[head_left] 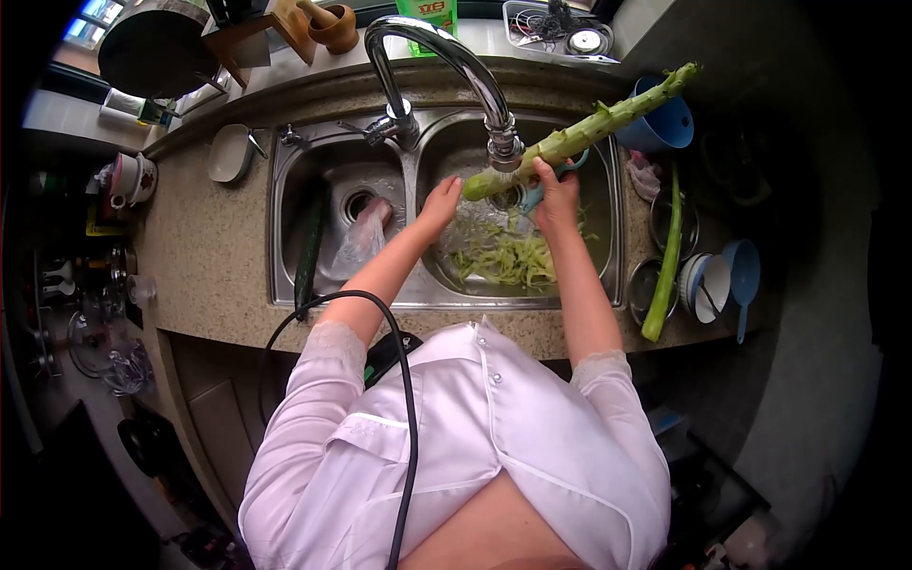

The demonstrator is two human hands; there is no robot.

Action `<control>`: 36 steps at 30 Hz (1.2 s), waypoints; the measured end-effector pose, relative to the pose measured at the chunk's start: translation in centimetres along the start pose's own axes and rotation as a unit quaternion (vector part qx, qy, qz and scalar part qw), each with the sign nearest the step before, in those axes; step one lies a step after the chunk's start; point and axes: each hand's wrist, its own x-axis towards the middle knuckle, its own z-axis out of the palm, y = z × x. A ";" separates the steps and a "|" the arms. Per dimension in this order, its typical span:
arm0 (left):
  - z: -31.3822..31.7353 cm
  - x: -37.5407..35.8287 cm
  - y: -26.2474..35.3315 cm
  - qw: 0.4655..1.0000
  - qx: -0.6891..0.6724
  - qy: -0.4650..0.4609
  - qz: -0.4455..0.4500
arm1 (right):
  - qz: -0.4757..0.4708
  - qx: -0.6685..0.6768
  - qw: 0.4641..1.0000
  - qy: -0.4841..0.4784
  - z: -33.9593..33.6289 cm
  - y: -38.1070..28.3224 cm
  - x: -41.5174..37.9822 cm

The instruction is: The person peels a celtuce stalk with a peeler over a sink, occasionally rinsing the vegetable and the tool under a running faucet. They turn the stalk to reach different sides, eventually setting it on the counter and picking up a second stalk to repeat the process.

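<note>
A long, thick green stalk (608, 119) slants over the right basin, its peeled lower end beneath the running faucet (503, 142). My right hand (558, 195) is closed round the stalk and also holds a light blue tool (534, 198), partly hidden by the fingers. At the stalk's lower tip is my left hand (441, 204), its fingers together; whether they grip the tip is unclear. Green peelings (508, 261) lie in the right basin (456, 285) below both hands.
In the left basin (285, 228) are a dark cucumber (310, 252) and a plastic bag with something pink (364, 237). Right of the sink, another green stalk (670, 256) lies across metal bowls, near a white bowl (711, 283) and a blue basin (665, 123).
</note>
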 end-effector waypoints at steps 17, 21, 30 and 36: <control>-7.9 -6.7 7.2 0.931 0.157 -0.311 0.110 | 0.162 0.026 0.986 0.023 1.8 1.5 -5.6; -11.5 -9.0 6.2 0.901 0.287 -0.323 0.040 | 0.276 0.062 0.957 0.060 2.0 5.4 -8.2; -8.1 -10.3 6.5 0.938 0.158 -0.296 -0.091 | 0.428 0.163 0.879 0.135 -2.8 9.6 -7.3; -3.1 -6.4 6.9 0.929 0.247 -0.259 -0.089 | 0.471 0.159 0.863 0.097 -7.4 8.6 -6.8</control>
